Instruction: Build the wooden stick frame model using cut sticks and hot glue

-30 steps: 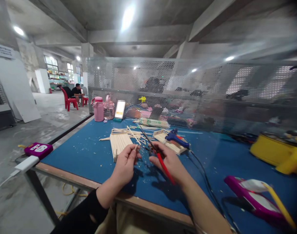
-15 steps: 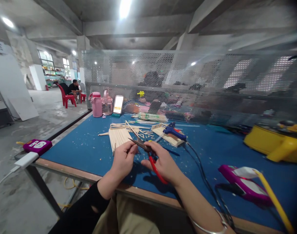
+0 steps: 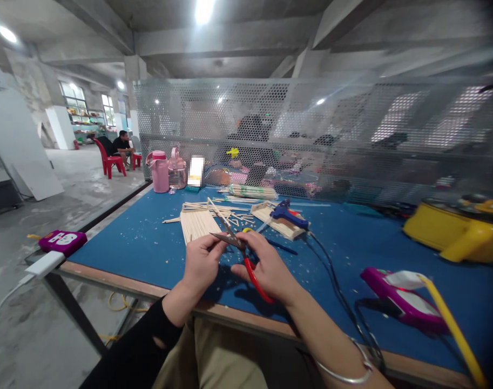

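Observation:
My right hand (image 3: pixel 272 267) grips scissors (image 3: pixel 238 243) by their red handles. The scissors' blades are spread apart and point up and to the left, the lower one close to the left fingertips. My left hand (image 3: pixel 201 265) is closed in a pinch, and a short end of a thin wooden stick (image 3: pixel 191 237) pokes out above it; the rest is hidden by the fingers. Just beyond the left hand lies a flat panel of wooden sticks set side by side (image 3: pixel 200 224). Loose sticks and cut pieces (image 3: pixel 234 216) lie behind the blades.
A blue glue gun (image 3: pixel 289 215) rests on a shallow wooden stick tray (image 3: pixel 260 212), its cord trailing right. Behind are packed sticks (image 3: pixel 254 191), a pink jug (image 3: pixel 160 173) and a perforated metal screen (image 3: pixel 214 119). Purple power strips (image 3: pixel 66 243) and a yellow container (image 3: pixel 440 227) flank the table.
Both hands keep nearly the same pose, with the scissors still spread. The whole view has shifted slightly.

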The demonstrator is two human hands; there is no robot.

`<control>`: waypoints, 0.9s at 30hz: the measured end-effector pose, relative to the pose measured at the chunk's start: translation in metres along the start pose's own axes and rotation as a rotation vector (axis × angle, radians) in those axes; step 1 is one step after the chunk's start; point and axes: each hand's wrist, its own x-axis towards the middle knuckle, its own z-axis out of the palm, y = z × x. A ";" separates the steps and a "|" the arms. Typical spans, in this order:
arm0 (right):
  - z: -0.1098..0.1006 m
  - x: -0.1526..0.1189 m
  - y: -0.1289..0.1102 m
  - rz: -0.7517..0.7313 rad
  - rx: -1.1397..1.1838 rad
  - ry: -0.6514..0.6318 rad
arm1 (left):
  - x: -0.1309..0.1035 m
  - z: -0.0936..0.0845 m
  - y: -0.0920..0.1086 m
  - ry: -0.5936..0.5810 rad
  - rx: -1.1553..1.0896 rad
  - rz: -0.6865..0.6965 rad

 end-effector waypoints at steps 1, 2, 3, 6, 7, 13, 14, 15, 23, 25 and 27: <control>0.000 0.000 0.000 0.002 0.005 -0.004 | 0.000 0.000 0.000 -0.001 0.001 0.001; 0.000 0.000 0.000 0.003 0.011 -0.008 | 0.000 0.000 0.001 0.000 0.001 0.003; 0.000 0.000 0.000 0.004 0.017 -0.009 | 0.000 0.000 0.001 0.000 0.001 0.003; 0.000 0.000 0.001 0.003 0.038 -0.012 | 0.000 0.000 0.003 -0.003 -0.010 -0.004; 0.000 -0.001 0.001 0.003 0.047 -0.017 | 0.000 0.000 0.004 -0.005 -0.013 -0.005; 0.000 0.000 0.000 -0.003 0.071 -0.019 | 0.001 0.000 0.004 -0.018 -0.006 0.020; 0.000 0.000 -0.001 -0.002 0.065 -0.013 | 0.000 0.000 0.003 -0.021 -0.009 0.019; 0.000 0.000 -0.001 0.002 0.058 -0.006 | 0.000 0.000 0.001 -0.025 -0.013 0.018; 0.000 -0.005 0.006 0.000 -0.010 0.017 | 0.001 -0.002 -0.004 -0.016 0.050 0.058; -0.001 -0.006 0.008 0.002 -0.019 0.002 | 0.002 -0.003 -0.002 -0.016 0.061 0.056; -0.001 -0.006 0.009 0.012 -0.017 -0.002 | 0.002 -0.002 -0.001 -0.028 0.046 0.049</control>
